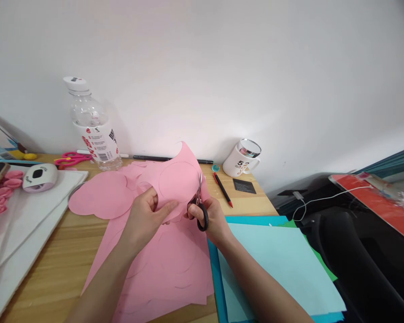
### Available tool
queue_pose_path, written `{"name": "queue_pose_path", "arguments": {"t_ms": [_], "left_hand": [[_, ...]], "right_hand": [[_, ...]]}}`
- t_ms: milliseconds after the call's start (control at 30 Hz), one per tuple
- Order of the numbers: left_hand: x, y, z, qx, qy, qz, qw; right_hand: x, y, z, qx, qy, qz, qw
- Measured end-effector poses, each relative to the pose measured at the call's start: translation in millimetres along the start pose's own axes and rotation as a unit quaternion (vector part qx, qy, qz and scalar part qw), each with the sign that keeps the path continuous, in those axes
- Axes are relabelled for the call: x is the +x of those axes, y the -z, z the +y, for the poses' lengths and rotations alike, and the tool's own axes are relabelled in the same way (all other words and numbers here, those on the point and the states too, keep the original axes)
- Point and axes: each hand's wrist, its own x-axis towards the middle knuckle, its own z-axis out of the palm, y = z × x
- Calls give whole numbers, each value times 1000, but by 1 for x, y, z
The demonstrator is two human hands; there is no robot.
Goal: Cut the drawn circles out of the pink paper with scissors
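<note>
My left hand (147, 214) pinches a pink paper sheet (178, 179) with circles drawn on it, lifting it off the wooden desk (57, 264). My right hand (211, 219) grips black-handled scissors (199, 202), whose blades point up into the sheet's right edge. Beneath lie more pink sheets (161, 264), and a cut pink circle (99, 195) rests to the left.
A clear plastic bottle (92, 128), pink scissors (72, 158) and a white mug (241, 159) stand by the wall. A red pen (222, 189) and blue and green paper sheets (279, 264) lie to the right. White boards (27, 215) with pink paper roses (0, 197) are at the left.
</note>
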Motion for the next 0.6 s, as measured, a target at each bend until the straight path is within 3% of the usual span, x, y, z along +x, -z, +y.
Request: {"name": "queue_pose_path", "arguments": {"t_ms": [133,467,600], "left_hand": [[2,1,0,21,-29,4,999],[1,4,-2,35,-30,15,999],[5,3,-7,-3,-35,17,999]], "right_hand": [[0,0,1,3,-10,5,1000],[0,0,8,52,-41,14,998],[0,0,7,54,-38,16,998]]}}
